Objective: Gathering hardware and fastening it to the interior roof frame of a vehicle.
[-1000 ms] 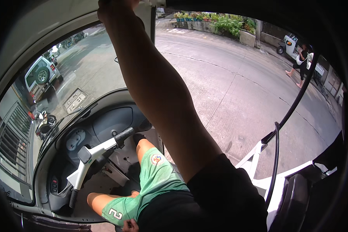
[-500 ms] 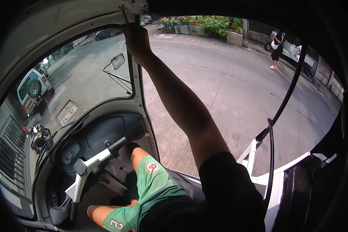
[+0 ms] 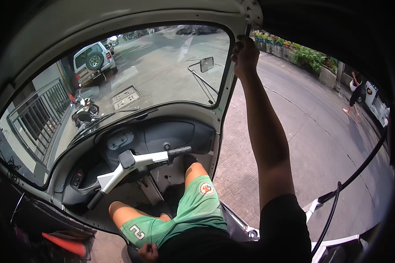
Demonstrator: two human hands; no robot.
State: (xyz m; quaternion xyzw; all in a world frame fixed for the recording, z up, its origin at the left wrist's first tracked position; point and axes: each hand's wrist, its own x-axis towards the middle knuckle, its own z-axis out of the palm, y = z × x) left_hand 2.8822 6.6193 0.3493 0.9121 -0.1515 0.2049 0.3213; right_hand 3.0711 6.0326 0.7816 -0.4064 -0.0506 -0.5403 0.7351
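My right hand (image 3: 245,57) is raised at arm's length to the front right pillar (image 3: 226,94), near its top. Its fingers are curled round a wrench (image 3: 248,30); only a short dark piece of the shaft shows above the hand. Low at the bottom edge, my left hand (image 3: 148,253) rests by my lap with its fingers curled in. Whether it holds anything is hidden. In front of my knees are the white handlebar (image 3: 138,162) with its black grips and the dark dashboard (image 3: 169,133) of a small three-wheeled vehicle.
A windshield (image 3: 158,65) fills the front, with a side mirror (image 3: 206,64) outside it. Beyond stand a parked car (image 3: 92,61), a motorcycle (image 3: 84,111) and a railing (image 3: 39,118). An orange cone (image 3: 66,244) lies lower left. A person (image 3: 354,94) is on the road at right.
My view has swung left, so the vehicle's front sits further right in the picture. More of my left hand shows. My right hand stays up at the pillar. The person outside has changed posture.
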